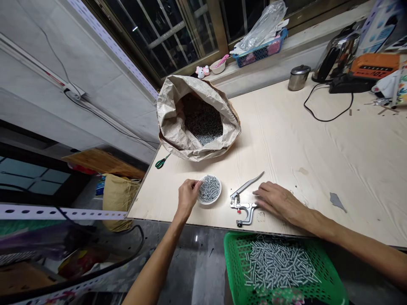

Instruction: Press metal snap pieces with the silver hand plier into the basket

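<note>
My left hand [188, 195] is closed, its thumb and fingertips pinched at the left rim of a small white bowl [217, 199]. Short silvery metal pins or screws [210, 188] fill the bowl. To its right on the table lies a pair of grey hand-press pliers [247, 206], with a spring and its upper handle raised. My right hand [275, 199] rests palm down at the pliers' right end, fingers stretched out; it covers part of the lower handle. Behind the bowl, a large open sack [171, 114] holds many dark and silvery small metal pieces.
A green basket [232, 262] of similar silvery pieces stands below the table's front edge. Green-handled scissors [161, 163] lie near the left edge. Toward the back right are a metal canister [299, 78], an electric kettle [341, 53] and a black cord [327, 120].
</note>
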Demonstrator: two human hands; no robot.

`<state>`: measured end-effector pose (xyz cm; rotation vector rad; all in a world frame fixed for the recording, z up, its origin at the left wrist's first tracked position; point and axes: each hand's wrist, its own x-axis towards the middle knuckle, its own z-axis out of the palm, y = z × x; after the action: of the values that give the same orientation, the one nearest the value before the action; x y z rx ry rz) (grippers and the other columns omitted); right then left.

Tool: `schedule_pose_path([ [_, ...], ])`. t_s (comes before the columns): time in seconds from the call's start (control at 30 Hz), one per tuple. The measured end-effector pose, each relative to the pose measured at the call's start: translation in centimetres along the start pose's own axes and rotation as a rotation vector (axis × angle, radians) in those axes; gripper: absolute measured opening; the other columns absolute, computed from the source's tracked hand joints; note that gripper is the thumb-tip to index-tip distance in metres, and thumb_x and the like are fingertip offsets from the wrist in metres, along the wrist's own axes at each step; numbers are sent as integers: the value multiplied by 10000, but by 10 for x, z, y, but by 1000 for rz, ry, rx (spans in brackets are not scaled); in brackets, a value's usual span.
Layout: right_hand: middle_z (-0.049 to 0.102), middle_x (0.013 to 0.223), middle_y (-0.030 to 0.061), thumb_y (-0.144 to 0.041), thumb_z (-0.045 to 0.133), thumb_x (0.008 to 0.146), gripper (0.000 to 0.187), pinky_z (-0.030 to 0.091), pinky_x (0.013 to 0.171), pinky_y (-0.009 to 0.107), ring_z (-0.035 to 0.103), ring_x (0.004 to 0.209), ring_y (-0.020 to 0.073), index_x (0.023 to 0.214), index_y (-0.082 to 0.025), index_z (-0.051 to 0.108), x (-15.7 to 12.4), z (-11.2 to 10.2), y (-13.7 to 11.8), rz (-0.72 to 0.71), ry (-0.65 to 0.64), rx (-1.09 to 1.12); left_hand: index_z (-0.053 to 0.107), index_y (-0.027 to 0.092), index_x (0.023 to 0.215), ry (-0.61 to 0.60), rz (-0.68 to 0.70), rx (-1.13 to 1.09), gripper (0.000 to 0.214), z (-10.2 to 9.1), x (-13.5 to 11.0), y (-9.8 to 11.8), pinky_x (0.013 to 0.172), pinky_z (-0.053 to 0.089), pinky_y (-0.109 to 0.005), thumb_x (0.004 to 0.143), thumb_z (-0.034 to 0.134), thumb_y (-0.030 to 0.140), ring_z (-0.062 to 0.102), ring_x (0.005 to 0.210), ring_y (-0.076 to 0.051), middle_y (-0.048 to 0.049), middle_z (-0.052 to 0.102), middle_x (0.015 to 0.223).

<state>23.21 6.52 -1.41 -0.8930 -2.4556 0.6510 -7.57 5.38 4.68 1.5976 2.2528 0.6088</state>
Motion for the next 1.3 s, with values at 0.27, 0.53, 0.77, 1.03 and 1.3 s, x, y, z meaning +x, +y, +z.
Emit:
schedule_pose_path([
  [0.27, 613, 936, 62, -272, 498, 935, 277, 475, 783, 331, 585, 841, 158, 1168, -169, 608, 91, 10, -45, 57, 207, 605, 599, 110, 724, -318, -289, -914, 538, 10, -31, 37, 370, 174, -169, 540, 770, 586, 306, 416, -37, 55, 450, 488],
  [0.53, 643, 860, 30, -181, 579, 859, 121, 446, 727, 279, 593, 796, 138, 901, -168, 692, 116, 27, -57, 69, 166, 801, 627, 145, 735, -83, -61, -792, 346, 18, -46, 31, 435, 351, -197, 719, 689, 485, 424, 476, -76, 31, 511, 579],
  [0.77, 648, 845, 31, -213, 579, 879, 139, 455, 735, 285, 601, 799, 145, 907, -194, 714, 122, 41, -64, 44, 170, 718, 670, 189, 736, 294, 259, -304, 131, 18, -51, 22, 655, 451, -243, 796, 593, 275, 566, 696, -135, -22, 606, 740],
  [1.03, 648, 860, 53, -182, 491, 916, 195, 458, 755, 302, 592, 818, 159, 907, -181, 686, 126, 54, -72, -63, 217, 527, 625, 157, 701, -102, -97, -710, 281, 10, -43, 7, 432, 398, -231, 692, 663, 436, 465, 415, -107, 40, 500, 496],
  [1.3, 660, 817, 17, -223, 571, 849, 70, 444, 673, 267, 589, 732, 136, 872, -180, 620, 134, 63, -81, 153, 251, 755, 609, 173, 644, 300, 32, -380, 165, 15, -49, 16, 498, 390, -213, 759, 594, 291, 494, 508, -83, 5, 563, 674],
])
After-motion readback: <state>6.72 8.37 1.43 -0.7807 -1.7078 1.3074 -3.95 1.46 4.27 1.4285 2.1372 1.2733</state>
